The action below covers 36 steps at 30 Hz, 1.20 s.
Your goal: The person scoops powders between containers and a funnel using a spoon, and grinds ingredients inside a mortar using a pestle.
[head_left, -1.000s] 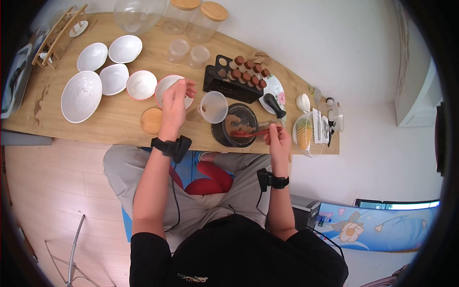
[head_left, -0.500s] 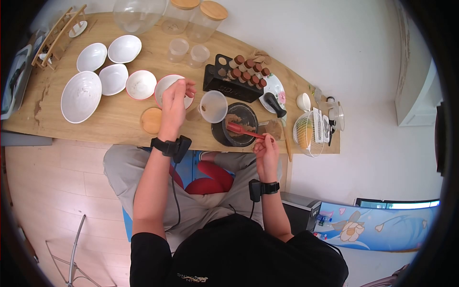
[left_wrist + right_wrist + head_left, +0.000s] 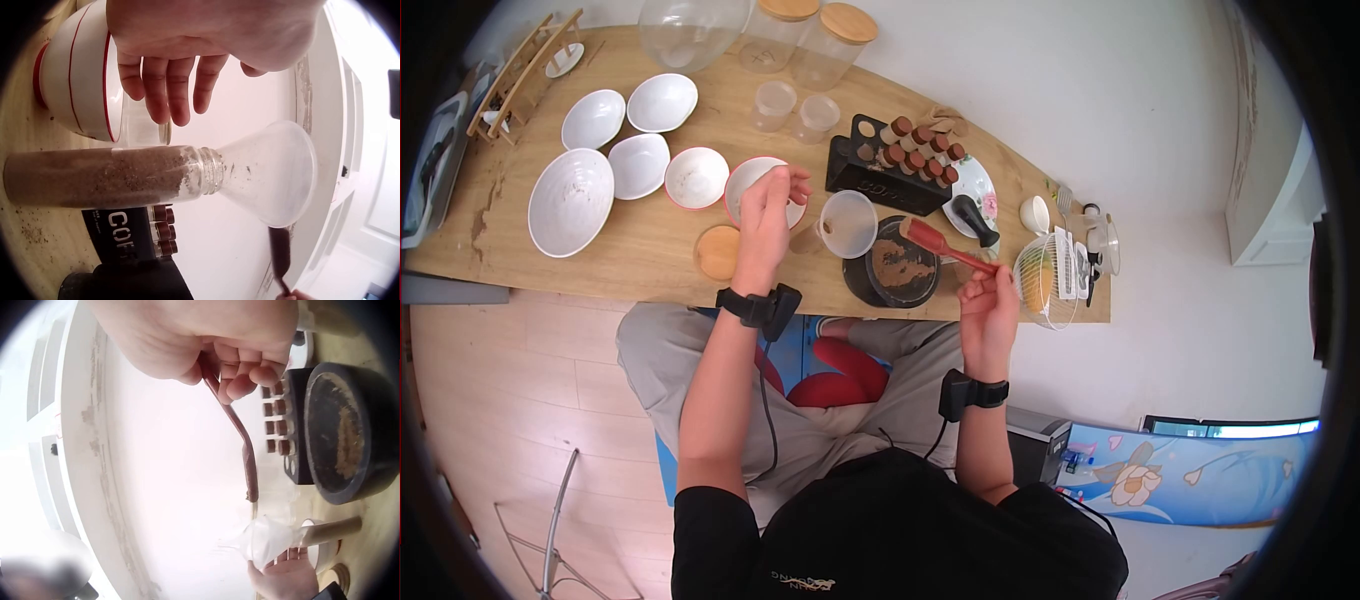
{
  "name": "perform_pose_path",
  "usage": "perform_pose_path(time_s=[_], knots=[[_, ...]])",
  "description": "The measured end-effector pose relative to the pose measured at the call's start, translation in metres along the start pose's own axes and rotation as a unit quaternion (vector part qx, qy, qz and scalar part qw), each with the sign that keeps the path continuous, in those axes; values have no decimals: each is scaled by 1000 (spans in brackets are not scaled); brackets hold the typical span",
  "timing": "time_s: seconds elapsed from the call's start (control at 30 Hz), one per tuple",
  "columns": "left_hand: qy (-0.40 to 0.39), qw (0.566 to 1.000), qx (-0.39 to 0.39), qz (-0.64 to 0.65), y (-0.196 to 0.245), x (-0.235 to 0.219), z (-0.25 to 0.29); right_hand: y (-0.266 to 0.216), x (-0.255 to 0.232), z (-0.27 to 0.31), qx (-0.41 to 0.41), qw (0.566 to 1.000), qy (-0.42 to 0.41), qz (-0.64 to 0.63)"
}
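Observation:
My right hand point(image 3: 990, 315) pinches the thin handle of a red spoon point(image 3: 925, 237), its head raised over the far rim of a black mortar point(image 3: 856, 285). Brown powder point(image 3: 900, 265) covers part of the mortar's floor. In the right wrist view, a little powder clings to the spoon's tip. A clear plastic funnel point(image 3: 275, 175) stands in the neck of a glass bottle point(image 3: 100, 178), which is mostly full of brown powder. Beside the funnel, my left hand point(image 3: 765, 220) holds nothing, its fingers loosely bent in the left wrist view.
Behind the mortar stands a black rack point(image 3: 880, 190) of cork-topped tubes. A black-handled pestle point(image 3: 970, 215) lies on a floral plate. White bowls point(image 3: 570, 205) occupy the left, near a round wooden lid point(image 3: 716, 252). A wire basket point(image 3: 1045, 290) is at the right edge.
The red spoon has come up out of the mortar, and my right hand has shifted to the right with it since half a second ago. My left hand stays in place.

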<state>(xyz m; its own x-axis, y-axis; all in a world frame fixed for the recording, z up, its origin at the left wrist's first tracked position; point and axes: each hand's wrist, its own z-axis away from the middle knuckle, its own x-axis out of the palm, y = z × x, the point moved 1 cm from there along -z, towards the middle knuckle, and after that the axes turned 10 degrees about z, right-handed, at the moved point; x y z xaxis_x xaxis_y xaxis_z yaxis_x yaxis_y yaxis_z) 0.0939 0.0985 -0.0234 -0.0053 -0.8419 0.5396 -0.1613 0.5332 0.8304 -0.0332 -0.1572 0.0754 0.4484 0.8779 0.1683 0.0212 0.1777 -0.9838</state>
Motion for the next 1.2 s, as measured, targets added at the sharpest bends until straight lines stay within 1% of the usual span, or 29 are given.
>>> perform_pose_path(time_s=[0.03, 0.1, 0.13, 0.2, 0.23, 0.3, 0.33, 0.4, 0.43, 0.53, 0.67, 0.77, 0.8, 0.87, 0.9, 0.97, 1.0, 1.07, 1.13, 1.2], knots=[[-1, 1000, 1, -1, 0, 0, 0, -5, 7, 1, 0, 1000, 0, 0], [1, 1000, 0, -4, 2, 0, 0, -14, 22, 3, -57, 998, -26, 23], [3, 1000, -2, -5, 2, 0, 0, -16, 29, 5, -57, 998, -27, 23], [4, 1000, -2, -4, 2, 0, 1, -19, 41, 10, -131, 984, -35, 114], [4, 1000, -3, -2, 2, 0, 1, -20, 45, 11, -131, 984, -35, 114], [-1, 1000, -2, -12, -1, -2, 0, -21, 52, 16, -201, 951, -61, 228], [-5, 1000, -2, -23, -1, -2, 1, -22, 56, 19, -200, 951, -62, 228], [-4, 1000, -2, -25, 0, -2, 1, -25, 64, 27, -253, 916, -81, 302], [-5, 1000, -3, -26, 0, -2, 1, -25, 62, 26, -275, 905, -98, 311], [-8, 1000, 3, -27, 0, -2, 0, -26, 60, 27, -298, 898, -86, 311], [-7, 1000, 3, -30, -1, -2, 0, -37, 46, 18, -290, 904, -57, 308], [-7, 999, 4, -31, -2, -3, 0, -37, 29, 5, -248, 905, -20, 344], [-7, 999, 4, -31, -2, -3, 0, -36, 24, 2, -248, 905, -20, 344], [-6, 1000, 4, -31, 0, -2, 0, -31, 12, -4, -216, 888, -5, 406], [-2, 1000, 5, -18, 0, -1, 0, -28, 7, -6, -216, 888, -5, 406], [2, 1000, 6, -5, 2, 0, 0, -22, 0, -9, -218, 853, -17, 474], [3, 1000, 6, -6, 3, 0, 1, -20, -1, -9, -218, 853, -17, 474], [4, 1000, 5, -8, 2, 1, 0, -17, 1, -8, -225, 815, -28, 533], [2, 1000, 6, -1, -1, 0, 0, -9, -2, -8, -221, 809, -36, 543], [1, 1000, 5, 0, -1, 0, 0, 1, -3, -7, -212, 819, -46, 532]])
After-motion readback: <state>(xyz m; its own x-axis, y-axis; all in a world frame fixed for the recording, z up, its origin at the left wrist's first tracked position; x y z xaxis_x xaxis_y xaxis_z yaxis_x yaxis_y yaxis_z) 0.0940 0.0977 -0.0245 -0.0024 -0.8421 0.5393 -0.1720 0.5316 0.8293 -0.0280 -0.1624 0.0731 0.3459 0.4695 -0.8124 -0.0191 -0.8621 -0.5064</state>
